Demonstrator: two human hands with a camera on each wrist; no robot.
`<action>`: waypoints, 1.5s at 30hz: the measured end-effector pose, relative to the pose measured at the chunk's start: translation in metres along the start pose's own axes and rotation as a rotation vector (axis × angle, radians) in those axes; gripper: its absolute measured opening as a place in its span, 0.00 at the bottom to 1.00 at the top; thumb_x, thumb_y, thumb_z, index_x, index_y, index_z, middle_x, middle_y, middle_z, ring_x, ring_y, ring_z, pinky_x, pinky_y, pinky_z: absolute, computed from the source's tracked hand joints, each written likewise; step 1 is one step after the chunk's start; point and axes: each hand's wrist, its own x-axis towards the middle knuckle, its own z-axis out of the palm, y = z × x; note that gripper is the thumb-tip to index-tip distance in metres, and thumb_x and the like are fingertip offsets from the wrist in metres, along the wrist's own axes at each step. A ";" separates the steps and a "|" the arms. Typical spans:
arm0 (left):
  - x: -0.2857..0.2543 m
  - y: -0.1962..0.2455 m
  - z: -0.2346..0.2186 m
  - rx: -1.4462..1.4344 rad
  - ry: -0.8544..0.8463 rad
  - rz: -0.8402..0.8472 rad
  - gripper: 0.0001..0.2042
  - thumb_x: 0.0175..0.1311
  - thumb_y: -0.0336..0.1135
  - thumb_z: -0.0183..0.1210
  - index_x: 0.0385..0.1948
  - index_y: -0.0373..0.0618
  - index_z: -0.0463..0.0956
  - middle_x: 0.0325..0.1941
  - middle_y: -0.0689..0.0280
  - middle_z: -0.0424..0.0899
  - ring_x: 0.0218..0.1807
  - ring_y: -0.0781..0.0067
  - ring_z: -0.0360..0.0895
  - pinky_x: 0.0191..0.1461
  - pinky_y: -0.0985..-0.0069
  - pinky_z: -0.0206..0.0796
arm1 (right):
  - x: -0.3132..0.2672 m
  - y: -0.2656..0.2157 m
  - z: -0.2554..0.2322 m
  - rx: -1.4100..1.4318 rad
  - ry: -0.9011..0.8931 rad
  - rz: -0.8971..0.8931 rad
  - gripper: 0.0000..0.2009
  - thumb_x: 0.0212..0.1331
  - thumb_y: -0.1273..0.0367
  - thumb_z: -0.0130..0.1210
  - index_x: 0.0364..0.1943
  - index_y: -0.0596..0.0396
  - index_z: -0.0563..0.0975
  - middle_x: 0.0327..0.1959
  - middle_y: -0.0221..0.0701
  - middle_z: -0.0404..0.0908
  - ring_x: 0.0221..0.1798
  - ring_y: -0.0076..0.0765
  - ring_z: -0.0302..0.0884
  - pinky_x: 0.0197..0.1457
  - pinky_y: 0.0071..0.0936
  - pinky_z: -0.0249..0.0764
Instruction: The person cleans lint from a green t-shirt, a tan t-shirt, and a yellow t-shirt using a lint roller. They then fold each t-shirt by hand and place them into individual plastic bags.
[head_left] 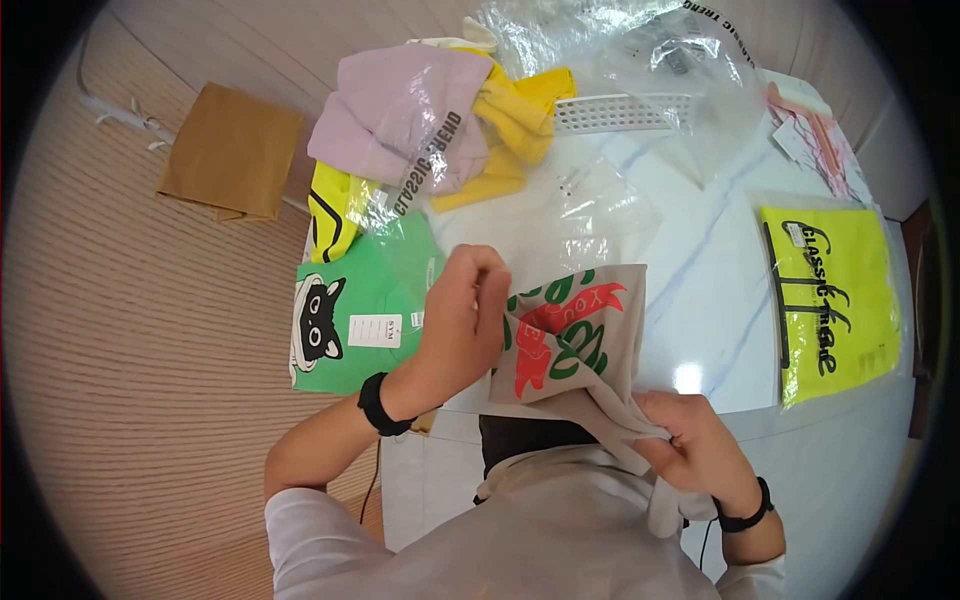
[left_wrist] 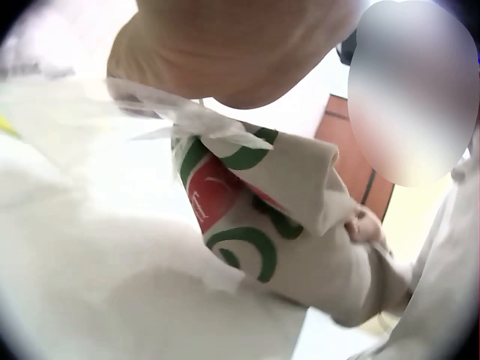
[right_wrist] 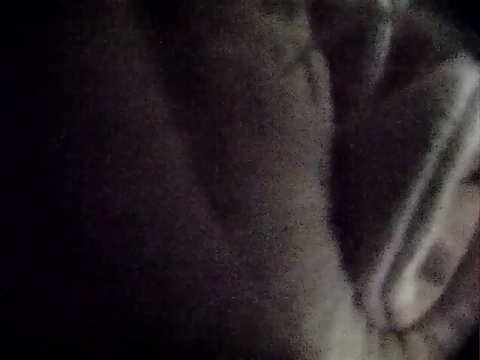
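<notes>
My right hand (head_left: pixel 700 440) grips the bunched lower edge of a beige shirt (head_left: pixel 625 370) with a red and green print. The shirt hangs in folds at the table's front edge, before my body. My left hand (head_left: pixel 465 320), fingers curled, is at the shirt's left side and pinches the edge of a clear plastic bag (head_left: pixel 590 220). In the left wrist view, film from the plastic bag (left_wrist: pixel 169 105) runs from that hand over the top of the printed shirt (left_wrist: pixel 300 195). Dark, blurred cloth folds (right_wrist: pixel 262 187) fill the right wrist view.
A green shirt (head_left: pixel 385 260) with a black cat print lies at left. Behind it are lilac (head_left: pixel 380 100) and yellow garments (head_left: pixel 515 115). A bagged neon-yellow shirt (head_left: pixel 850 300) lies at right, a white perforated basket (head_left: pixel 625 115) at the back. A brown paper bag (head_left: pixel 230 150) stands far left.
</notes>
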 end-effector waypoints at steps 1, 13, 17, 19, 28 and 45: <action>0.000 0.005 -0.003 0.070 -0.060 0.089 0.02 0.80 0.26 0.51 0.42 0.41 0.70 0.34 0.67 0.75 0.33 0.81 0.70 0.37 0.80 0.66 | 0.002 -0.002 -0.001 -0.007 -0.004 -0.012 0.20 0.55 0.78 0.64 0.54 0.59 0.79 0.33 0.46 0.78 0.33 0.61 0.76 0.35 0.42 0.72; 0.002 0.024 -0.017 0.074 -0.170 0.401 0.07 0.66 0.19 0.62 0.38 0.42 0.74 0.36 0.59 0.80 0.36 0.60 0.77 0.40 0.70 0.70 | 0.024 -0.004 0.002 -0.027 0.319 -0.075 0.25 0.60 0.82 0.56 0.65 0.59 0.77 0.37 0.42 0.81 0.38 0.41 0.80 0.44 0.30 0.75; 0.000 0.027 -0.006 0.076 -0.124 0.416 0.09 0.63 0.19 0.65 0.38 0.43 0.76 0.36 0.60 0.81 0.37 0.57 0.78 0.41 0.68 0.72 | 0.030 -0.002 0.026 0.179 0.566 -0.093 0.22 0.67 0.82 0.51 0.65 0.62 0.77 0.44 0.41 0.84 0.44 0.32 0.80 0.51 0.25 0.74; -0.002 0.031 0.000 0.094 -0.111 0.507 0.10 0.60 0.20 0.67 0.39 0.44 0.76 0.36 0.61 0.82 0.38 0.56 0.78 0.41 0.67 0.72 | 0.033 -0.003 0.027 0.177 0.565 -0.097 0.21 0.68 0.82 0.49 0.65 0.63 0.76 0.47 0.41 0.85 0.45 0.31 0.79 0.52 0.25 0.74; -0.012 0.067 0.038 0.015 -0.094 0.756 0.12 0.60 0.28 0.69 0.44 0.43 0.79 0.42 0.63 0.83 0.38 0.57 0.79 0.39 0.63 0.71 | 0.070 -0.002 0.036 0.283 0.542 -0.132 0.22 0.73 0.78 0.51 0.70 0.65 0.71 0.55 0.37 0.83 0.55 0.26 0.76 0.57 0.23 0.74; -0.047 0.104 0.065 -0.396 -0.188 0.441 0.08 0.65 0.28 0.67 0.42 0.43 0.78 0.39 0.66 0.82 0.38 0.63 0.79 0.38 0.67 0.74 | 0.106 -0.019 -0.015 -0.137 0.216 -0.097 0.21 0.67 0.77 0.52 0.64 0.63 0.77 0.51 0.42 0.87 0.52 0.37 0.84 0.60 0.29 0.75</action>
